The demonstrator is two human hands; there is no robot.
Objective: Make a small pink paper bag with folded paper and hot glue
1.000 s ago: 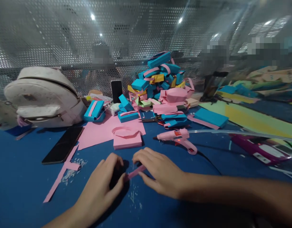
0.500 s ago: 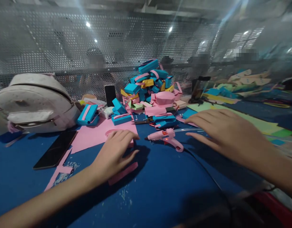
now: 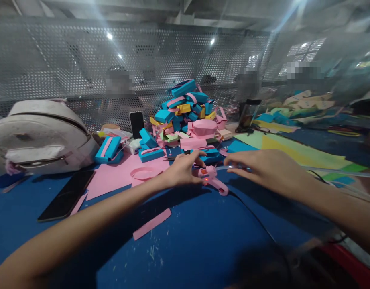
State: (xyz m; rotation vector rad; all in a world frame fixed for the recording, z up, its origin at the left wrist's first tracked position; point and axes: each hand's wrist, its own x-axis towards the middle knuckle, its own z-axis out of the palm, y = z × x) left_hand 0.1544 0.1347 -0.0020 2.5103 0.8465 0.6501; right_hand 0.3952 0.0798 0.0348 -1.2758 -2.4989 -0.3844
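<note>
The glue gun [image 3: 214,181] on the surface [image 3: 197,241] is gripped around its front by the left hand [image 3: 185,169], and the clear stick [image 3: 220,167] at its rear is pinched by the right hand [image 3: 261,166]. The gun should be found light and rigid, best held by its handle [image 3: 220,188], since the hidden nozzle may be hot. The cord [image 3: 255,218] could be snagged. A pink strip [image 3: 151,224] is seen nearer; just behind, room is limited by blue boxes [image 3: 211,154].

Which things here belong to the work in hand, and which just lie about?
Likely work:
- pink glue gun, at the left hand
- clear glue stick, by the right hand
- pink paper strip

Likely lying about:
- flat phone
- white backpack
- lidded bottle
</note>
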